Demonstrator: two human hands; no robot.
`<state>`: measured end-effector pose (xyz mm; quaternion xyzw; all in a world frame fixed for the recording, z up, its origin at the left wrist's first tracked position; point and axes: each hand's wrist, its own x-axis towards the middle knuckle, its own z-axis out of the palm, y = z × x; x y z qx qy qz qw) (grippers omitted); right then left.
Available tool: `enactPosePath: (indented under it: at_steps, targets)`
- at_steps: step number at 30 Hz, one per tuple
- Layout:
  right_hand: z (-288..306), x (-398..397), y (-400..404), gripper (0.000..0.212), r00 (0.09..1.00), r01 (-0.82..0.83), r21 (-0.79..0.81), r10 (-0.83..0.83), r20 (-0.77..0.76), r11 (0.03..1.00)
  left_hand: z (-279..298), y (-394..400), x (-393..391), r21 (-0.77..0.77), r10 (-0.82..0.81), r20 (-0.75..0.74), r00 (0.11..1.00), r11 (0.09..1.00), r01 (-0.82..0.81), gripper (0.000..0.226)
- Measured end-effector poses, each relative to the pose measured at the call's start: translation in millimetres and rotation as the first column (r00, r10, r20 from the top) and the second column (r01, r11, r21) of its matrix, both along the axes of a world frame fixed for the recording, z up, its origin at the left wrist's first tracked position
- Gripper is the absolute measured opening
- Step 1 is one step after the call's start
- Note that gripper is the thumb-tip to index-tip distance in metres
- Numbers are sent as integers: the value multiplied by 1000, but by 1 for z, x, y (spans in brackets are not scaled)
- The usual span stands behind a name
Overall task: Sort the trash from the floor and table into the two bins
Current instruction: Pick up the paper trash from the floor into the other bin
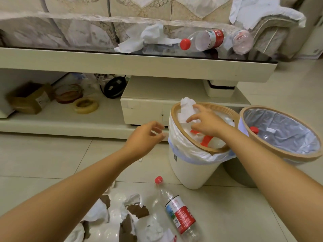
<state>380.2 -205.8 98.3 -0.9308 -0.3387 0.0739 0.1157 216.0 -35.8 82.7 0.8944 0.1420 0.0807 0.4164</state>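
My right hand hovers over the white bin, with thumb and forefinger around a crumpled white tissue just above the bin's tan rim. White paper and orange scraps lie inside that bin. My left hand floats left of the bin, fingers loosely apart and holding nothing. The second bin, to the right, has a clear liner and holds a red-capped bottle. On the floor lie a plastic bottle and torn paper and cardboard. The table carries a tissue, a bottle and a second clear bottle.
The low table runs across the back, with a sofa behind it. Its lower shelf holds a cardboard box, a tape roll and a black device. Tiled floor stretches to the left of the bins.
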Motion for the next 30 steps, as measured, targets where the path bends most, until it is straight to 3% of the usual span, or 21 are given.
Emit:
enactPosePath:
  at_steps: [3, 5, 8, 10, 13, 16, 20, 22, 26, 30]
  targets:
    - [-12, 12, 14, 35, 999, 24, -247, -34, -33, 969, -8, 12, -10, -7, 10, 0, 1000, 1000, -10, 30]
    - [-17, 10, 19, 28, 979, 64, -263, -112, -173, 963, -14, 20, -18, -26, 18, -12, 1000, 999, -18, 30]
    - [-18, -5, 18, 26, 866, 78, -238, -184, -465, 968, -24, 29, -30, -34, 9, -32, 999, 999, -10, 33]
    - [-18, -9, 17, 38, 864, 32, -256, -155, -478, 966, -30, 34, -38, -34, 2, -51, 999, 999, -4, 32]
    - [-13, -17, 17, 23, 908, 92, -139, -140, -395, 986, -41, 37, -52, -48, -8, -77, 997, 999, 5, 30]
    - [1, -33, 16, 21, 970, 147, 105, -122, -211, 984, -54, 37, -62, -51, -21, -102, 995, 999, 16, 31]
    - [14, -74, 23, 22, 997, 66, 431, -81, 16, 900, -67, 32, -70, -66, -34, -126, 991, 997, 26, 31]
    - [11, -93, 28, 21, 999, 20, 447, -40, 35, 895, -72, 27, -74, -76, -38, -133, 990, 997, 28, 31]
    - [-9, -105, 31, 19, 997, 63, 280, -71, 20, 958, -81, 23, -79, -83, -56, -153, 987, 996, 43, 31]
    - [-13, -97, 31, 36, 983, 152, 365, -179, 42, 918, -84, 26, -83, -92, -45, -155, 987, 995, 31, 31]
